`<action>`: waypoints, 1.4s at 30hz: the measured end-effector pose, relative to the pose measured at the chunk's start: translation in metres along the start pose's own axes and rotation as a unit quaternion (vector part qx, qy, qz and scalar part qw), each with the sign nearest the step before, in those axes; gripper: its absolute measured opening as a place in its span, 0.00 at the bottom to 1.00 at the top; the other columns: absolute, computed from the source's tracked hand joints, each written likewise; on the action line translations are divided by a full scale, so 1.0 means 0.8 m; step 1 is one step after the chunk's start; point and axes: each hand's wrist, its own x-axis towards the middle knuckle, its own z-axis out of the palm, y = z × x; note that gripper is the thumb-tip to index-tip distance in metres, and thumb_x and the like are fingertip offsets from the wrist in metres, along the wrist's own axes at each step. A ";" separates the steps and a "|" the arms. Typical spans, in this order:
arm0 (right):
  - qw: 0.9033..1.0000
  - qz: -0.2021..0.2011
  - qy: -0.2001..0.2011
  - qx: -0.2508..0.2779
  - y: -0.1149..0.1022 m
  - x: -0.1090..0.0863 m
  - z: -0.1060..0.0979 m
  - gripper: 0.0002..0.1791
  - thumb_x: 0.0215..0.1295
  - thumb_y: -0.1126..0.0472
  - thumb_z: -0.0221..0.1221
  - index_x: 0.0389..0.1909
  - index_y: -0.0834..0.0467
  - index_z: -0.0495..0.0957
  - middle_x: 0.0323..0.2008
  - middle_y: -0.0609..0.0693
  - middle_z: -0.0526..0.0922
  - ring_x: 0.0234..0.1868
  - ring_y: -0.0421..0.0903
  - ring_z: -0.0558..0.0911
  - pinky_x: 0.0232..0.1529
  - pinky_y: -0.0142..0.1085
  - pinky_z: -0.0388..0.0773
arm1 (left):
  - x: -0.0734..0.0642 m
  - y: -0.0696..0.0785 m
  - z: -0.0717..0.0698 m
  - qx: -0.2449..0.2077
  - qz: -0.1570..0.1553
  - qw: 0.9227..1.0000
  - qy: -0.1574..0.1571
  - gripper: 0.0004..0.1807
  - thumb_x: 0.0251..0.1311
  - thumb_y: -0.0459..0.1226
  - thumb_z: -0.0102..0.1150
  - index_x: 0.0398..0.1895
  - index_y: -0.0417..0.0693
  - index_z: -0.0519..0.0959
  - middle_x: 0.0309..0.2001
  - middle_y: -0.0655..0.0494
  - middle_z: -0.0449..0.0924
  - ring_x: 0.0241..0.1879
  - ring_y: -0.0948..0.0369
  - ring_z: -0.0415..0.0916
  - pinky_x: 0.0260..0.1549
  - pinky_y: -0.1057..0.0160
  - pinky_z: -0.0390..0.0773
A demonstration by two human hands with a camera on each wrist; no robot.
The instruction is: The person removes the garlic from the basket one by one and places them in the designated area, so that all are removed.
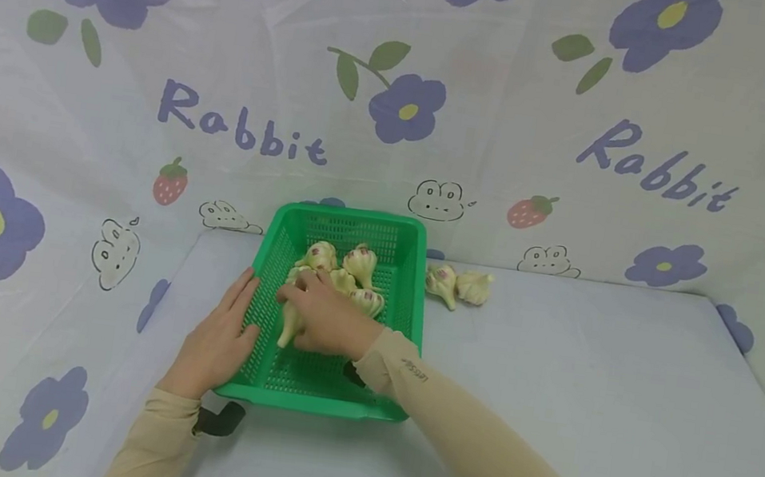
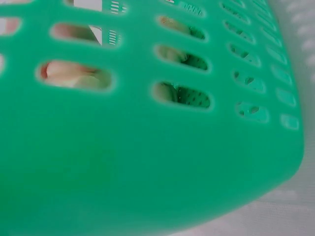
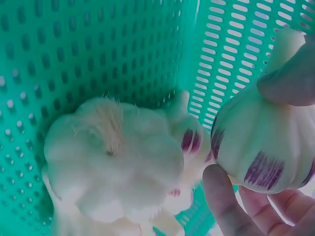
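My right hand (image 1: 335,321) reaches down inside a green plastic basket (image 1: 422,308). Its thumb and fingers grip a garlic bulb (image 3: 266,142), whitish with purple streaks; in the head view the stem of this held garlic bulb (image 1: 287,329) points toward me. Beside it in the right wrist view is another garlic bulb (image 3: 138,162), root tuft showing. Several more bulbs, including one garlic bulb (image 1: 359,262) at the back, lie in the basket. My left hand (image 1: 216,342) rests along the basket's left rim, fingers extended. Only the basket's slotted wall (image 2: 123,152) fills most of the left wrist view.
Two garlic bulbs (image 1: 458,285) lie on the white table (image 1: 573,392), just outside the basket's right side near the back edge. A printed cloth (image 1: 499,125) with flowers and rabbits hangs behind the table and along its sides.
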 end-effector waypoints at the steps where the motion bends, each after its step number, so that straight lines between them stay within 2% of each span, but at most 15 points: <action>1: 1.000 -0.001 0.003 -0.002 0.001 -0.001 -0.001 0.33 0.60 0.60 0.72 0.67 0.51 0.77 0.63 0.53 0.76 0.64 0.50 0.72 0.61 0.42 0.78 | 0.000 0.000 0.000 0.000 0.000 1.000 0.000 0.39 0.74 0.36 0.44 0.85 0.41 0.46 0.86 0.48 0.40 0.79 0.40 0.56 0.70 0.35 0.67; 4: 1.000 0.001 0.008 0.005 0.005 -0.005 -0.006 0.32 0.60 0.60 0.71 0.67 0.51 0.77 0.65 0.54 0.75 0.67 0.52 0.71 0.63 0.43 0.77 | 0.000 0.000 0.000 -0.002 -0.001 1.000 0.000 0.39 0.75 0.36 0.44 0.85 0.42 0.46 0.86 0.48 0.40 0.79 0.40 0.56 0.70 0.35 0.66; 8: 0.999 0.008 0.016 0.027 0.007 -0.014 -0.015 0.32 0.60 0.62 0.71 0.67 0.51 0.76 0.66 0.55 0.74 0.67 0.54 0.71 0.54 0.40 0.82 | 0.000 0.000 0.000 -0.004 0.000 1.000 0.001 0.39 0.74 0.36 0.44 0.85 0.42 0.45 0.86 0.48 0.39 0.80 0.41 0.55 0.71 0.36 0.65; 11: 0.999 0.017 0.022 0.030 0.010 -0.020 -0.021 0.33 0.59 0.61 0.71 0.67 0.50 0.75 0.65 0.56 0.73 0.64 0.53 0.72 0.47 0.38 0.83 | 0.000 0.000 0.000 -0.005 0.000 1.000 0.000 0.39 0.74 0.36 0.44 0.85 0.42 0.45 0.86 0.48 0.39 0.80 0.41 0.55 0.71 0.35 0.65; 18: 0.998 0.022 0.046 0.046 0.019 -0.036 -0.036 0.34 0.61 0.63 0.69 0.70 0.53 0.74 0.62 0.56 0.73 0.58 0.51 0.72 0.47 0.38 0.81 | 0.000 0.002 0.001 -0.003 -0.004 1.000 -0.001 0.40 0.74 0.36 0.44 0.85 0.42 0.45 0.86 0.48 0.39 0.80 0.41 0.54 0.71 0.35 0.66; 23: 0.994 0.027 0.073 0.072 0.026 -0.050 -0.048 0.32 0.60 0.64 0.69 0.67 0.55 0.76 0.59 0.56 0.73 0.58 0.52 0.71 0.44 0.39 0.81 | 0.001 0.002 0.000 -0.005 -0.008 1.000 -0.002 0.40 0.74 0.36 0.44 0.86 0.43 0.45 0.86 0.49 0.39 0.80 0.41 0.53 0.71 0.35 0.65; 25: 0.993 0.026 0.084 0.076 0.029 -0.055 -0.052 0.31 0.60 0.63 0.71 0.65 0.55 0.76 0.58 0.56 0.74 0.58 0.53 0.70 0.46 0.41 0.81 | 0.000 0.002 0.000 -0.006 -0.009 1.000 -0.003 0.40 0.74 0.36 0.43 0.86 0.44 0.45 0.86 0.49 0.39 0.80 0.41 0.53 0.71 0.35 0.65; 28: 0.992 0.031 0.092 0.076 0.033 -0.061 -0.056 0.31 0.60 0.61 0.72 0.65 0.55 0.76 0.58 0.56 0.73 0.57 0.53 0.68 0.47 0.41 0.80 | 0.000 0.003 -0.001 -0.007 -0.009 1.000 -0.003 0.39 0.74 0.36 0.43 0.85 0.43 0.45 0.86 0.49 0.39 0.80 0.41 0.53 0.71 0.35 0.65; 36: 0.990 0.050 0.116 0.056 0.041 -0.080 -0.069 0.30 0.58 0.65 0.70 0.64 0.54 0.77 0.59 0.55 0.72 0.54 0.53 0.67 0.40 0.38 0.77 | 0.000 0.003 -0.001 -0.006 -0.008 1.000 -0.004 0.39 0.74 0.36 0.43 0.85 0.43 0.45 0.86 0.48 0.39 0.81 0.42 0.52 0.72 0.36 0.64; 42: 0.987 0.057 0.143 0.040 0.051 -0.098 -0.075 0.31 0.55 0.67 0.69 0.63 0.54 0.78 0.56 0.54 0.73 0.51 0.52 0.67 0.35 0.36 0.75 | 0.000 0.003 -0.001 -0.009 -0.009 1.000 -0.005 0.40 0.74 0.36 0.43 0.86 0.43 0.44 0.86 0.49 0.38 0.81 0.41 0.52 0.72 0.35 0.64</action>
